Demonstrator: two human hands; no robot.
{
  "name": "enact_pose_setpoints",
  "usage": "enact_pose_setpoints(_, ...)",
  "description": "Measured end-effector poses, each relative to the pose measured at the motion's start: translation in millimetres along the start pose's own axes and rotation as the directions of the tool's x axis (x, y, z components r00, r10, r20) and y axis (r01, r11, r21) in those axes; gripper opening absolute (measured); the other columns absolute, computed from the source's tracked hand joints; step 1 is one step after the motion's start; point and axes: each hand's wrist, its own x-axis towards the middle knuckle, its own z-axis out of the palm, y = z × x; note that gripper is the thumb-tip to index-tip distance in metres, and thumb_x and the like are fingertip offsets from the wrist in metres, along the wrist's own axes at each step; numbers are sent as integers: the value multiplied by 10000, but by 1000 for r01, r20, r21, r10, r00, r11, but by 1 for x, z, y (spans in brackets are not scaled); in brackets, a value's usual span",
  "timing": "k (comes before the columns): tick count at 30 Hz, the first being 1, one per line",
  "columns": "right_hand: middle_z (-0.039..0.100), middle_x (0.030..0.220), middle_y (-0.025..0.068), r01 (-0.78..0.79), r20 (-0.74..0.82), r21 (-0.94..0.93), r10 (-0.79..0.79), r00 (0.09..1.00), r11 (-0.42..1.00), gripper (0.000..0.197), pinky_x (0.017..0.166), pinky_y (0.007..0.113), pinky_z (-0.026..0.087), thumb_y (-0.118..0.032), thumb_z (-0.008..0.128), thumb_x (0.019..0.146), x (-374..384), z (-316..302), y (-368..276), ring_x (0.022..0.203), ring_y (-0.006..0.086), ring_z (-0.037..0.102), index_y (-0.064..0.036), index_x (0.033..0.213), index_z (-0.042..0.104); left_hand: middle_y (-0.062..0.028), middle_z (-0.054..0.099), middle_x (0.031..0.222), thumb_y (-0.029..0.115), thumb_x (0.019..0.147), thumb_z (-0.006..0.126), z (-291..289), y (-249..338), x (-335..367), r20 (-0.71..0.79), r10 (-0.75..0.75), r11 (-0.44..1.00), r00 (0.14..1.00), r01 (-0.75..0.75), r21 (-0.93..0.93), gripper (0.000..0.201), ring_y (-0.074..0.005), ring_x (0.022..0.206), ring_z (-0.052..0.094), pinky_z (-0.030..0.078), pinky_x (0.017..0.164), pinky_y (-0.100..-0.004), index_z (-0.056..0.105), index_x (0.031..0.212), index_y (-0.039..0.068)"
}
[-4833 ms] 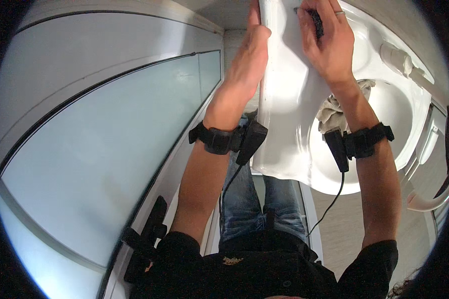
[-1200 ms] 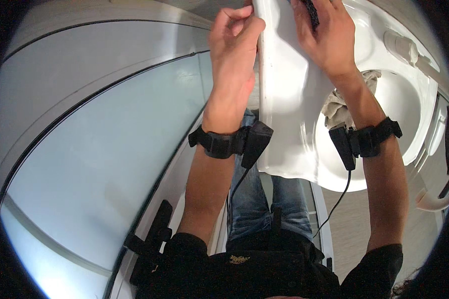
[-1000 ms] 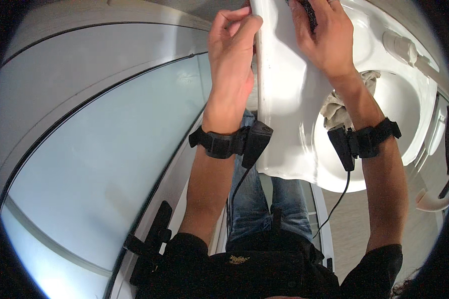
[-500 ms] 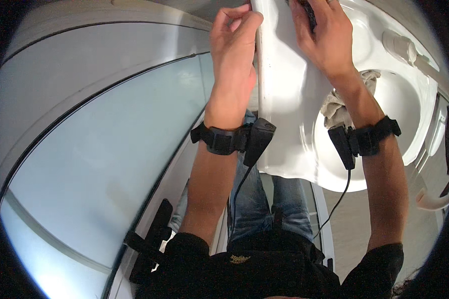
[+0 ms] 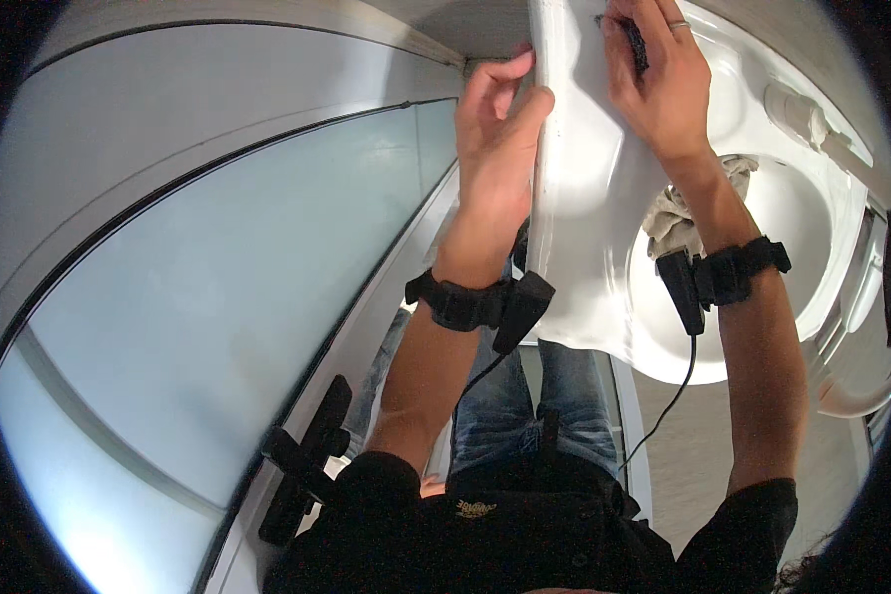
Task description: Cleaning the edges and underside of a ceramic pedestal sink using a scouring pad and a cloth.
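Note:
A white washbasin top (image 5: 584, 247) with a round bowl at the right lies before me. My left hand (image 5: 495, 158) rests against its left edge, thumb tip on the rim, forefinger apart from the thumb and touching the edge farther up. My right hand (image 5: 668, 99) is over the far part of the flat surface, its fingers bent round a dark, mesh-like scouring pad (image 5: 637, 45), of which only a part shows. A crumpled beige cloth (image 5: 673, 220) lies in the bowl, partly behind my right wrist.
A pale faucet (image 5: 797, 114) stands on the basin's far right rim. Along the left runs a frosted glass panel (image 5: 208, 267) with a dark frame. Black straps with boxes sit on both wrists; a cable (image 5: 678, 396) hangs from the right one.
My left hand has moved right and nearer along the basin edge in the picture, its thumb and forefinger spreading apart. My right hand, still round the scouring pad, has shifted slightly nearer.

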Motion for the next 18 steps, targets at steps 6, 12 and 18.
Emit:
enact_pose_setpoints(6,522,805,179,-13,-11,5,13,1000,1000,122,596,395,467,59,572,800,1,1,-4,680,384,545,1,903,542,-186,466,1408,-81,870,584,-7,-5,-9,43,46,998,998,-44,-52,275,-219,1225,520,438,1011,-356,560,1123,25)
enact_pose_setpoints(12,523,813,179,0,-2,-26,0,1000,1000,119,597,389,469,60,565,804,1,2,-2,681,381,548,2,904,536,-113,581,1235,-1,868,615,-6,3,7,-53,0,998,999,4,59,226,-168,1039,586,481,929,-330,587,1088,43)
enact_pose_setpoints(18,524,813,175,10,-10,5,-10,1000,1000,121,595,393,470,57,563,800,2,2,-1,678,374,548,-1,903,536,-47,589,1079,258,912,591,-19,-21,-4,-88,-190,979,978,196,64,325,-149,957,580,487,833,-318,560,1181,80)
